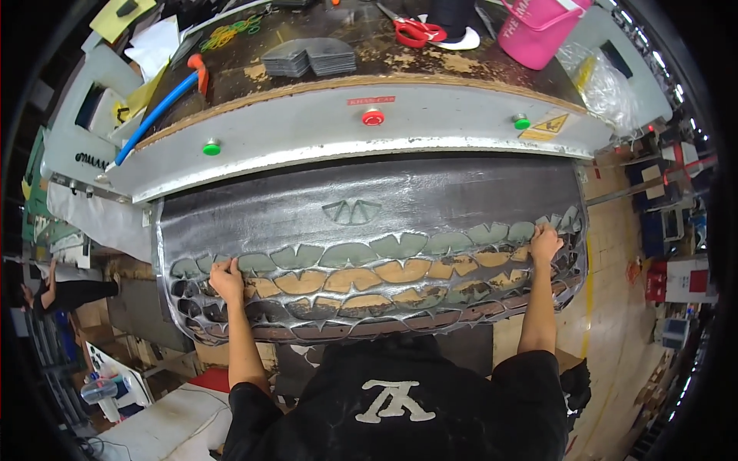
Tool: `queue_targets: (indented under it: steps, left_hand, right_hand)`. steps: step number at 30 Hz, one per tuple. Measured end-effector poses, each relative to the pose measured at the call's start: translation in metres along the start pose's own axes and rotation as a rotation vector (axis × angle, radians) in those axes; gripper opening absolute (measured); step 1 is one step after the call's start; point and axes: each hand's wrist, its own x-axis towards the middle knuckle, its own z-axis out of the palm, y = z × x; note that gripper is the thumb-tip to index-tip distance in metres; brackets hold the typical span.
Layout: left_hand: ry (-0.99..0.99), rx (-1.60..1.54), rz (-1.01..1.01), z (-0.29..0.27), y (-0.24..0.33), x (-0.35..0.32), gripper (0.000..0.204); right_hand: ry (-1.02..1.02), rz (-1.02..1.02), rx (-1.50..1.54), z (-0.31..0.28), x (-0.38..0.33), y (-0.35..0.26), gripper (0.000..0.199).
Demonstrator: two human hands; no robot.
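Note:
A wide, shiny dark sheet [261, 203] lies before me. Its nearer half is a web of rows of curved, notched cut-outs, with brown board showing through some of them. My left hand [226, 281] is closed in a pinch on this web near its left side. Toward the right side, my right hand [545, 244] also pinches the web, a little farther from me. A small fan-shaped outline [351, 212] stands out at the middle of the uncut part. The fingertips themselves are partly hidden.
Beyond the sheet runs a pale machine beam [284, 137] with green and red buttons. On top are a stack of grey cut pieces [330, 61], a blue-handled hammer [160, 114], red scissors [419, 32] and a pink bucket [536, 37]. Another person [77, 293] is at far left.

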Motion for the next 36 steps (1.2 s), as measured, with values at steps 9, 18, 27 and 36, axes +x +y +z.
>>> queue_targets:
  steps: [9, 18, 27, 36]
  left_hand:
    - [0.007, 0.031, -0.064, -0.004, 0.0, -0.004, 0.019]
    - [0.017, 0.118, -0.258, -0.007, 0.029, -0.009, 0.021]
    - [-0.209, -0.399, 0.394, 0.025, 0.247, -0.02, 0.069]
    - [-0.655, -0.077, 0.741, 0.079, 0.225, 0.021, 0.07]
  right_hand:
    - [-0.033, -0.049, -0.058, -0.002, -0.006, 0.002, 0.014]
    - [-0.106, -0.076, -0.119, -0.002, -0.01, 0.012, 0.009]
    - [-0.045, -0.009, -0.065, -0.009, 0.0, -0.031, 0.035]
    - [-0.012, -0.135, 0.258, -0.037, -0.11, -0.098, 0.043]
